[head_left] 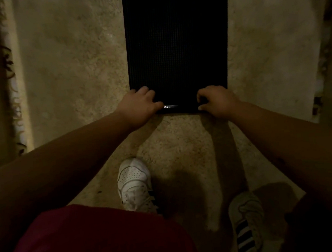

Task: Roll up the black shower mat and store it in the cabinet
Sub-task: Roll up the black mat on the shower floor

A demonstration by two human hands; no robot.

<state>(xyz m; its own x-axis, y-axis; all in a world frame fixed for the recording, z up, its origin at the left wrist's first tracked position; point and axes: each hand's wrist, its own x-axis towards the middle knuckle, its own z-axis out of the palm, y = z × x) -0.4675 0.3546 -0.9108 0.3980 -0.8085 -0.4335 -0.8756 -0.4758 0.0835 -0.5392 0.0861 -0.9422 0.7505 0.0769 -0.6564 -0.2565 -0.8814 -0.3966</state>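
- Head view, dim light: the black shower mat (176, 44) lies flat on a beige carpet (71, 63), running from the top edge of the frame down to its near edge just in front of the person.
- The mat's surface shows a fine grid texture, and a small pale mark sits at the middle of its near edge, between the two hands.
- The left hand (139, 108) rests on the near left corner of the mat, fingers curled over the top of the edge and thumb pointing inward along it; its grip is closed around that corner.
- The right hand (217, 102) is on the near right corner, fingers bent and pinched down on the edge; its grip is likewise narrow and holding the mat.
- Both bare forearms reach forward from the lower corners of the frame and throw shadows on the carpet below the mat.
- Whether the near edge is already turned over itself cannot be told; it reads as a slightly thicker dark band.
- Below the hands, a white shoe (134, 185) stands on the carpet near the centre, and a second shoe with dark stripes (246, 221) stands to the right, nearer the camera.
- A dark red garment (95, 242) fills the lower left.
- A patterned carpet border (14, 99) runs down the left side.
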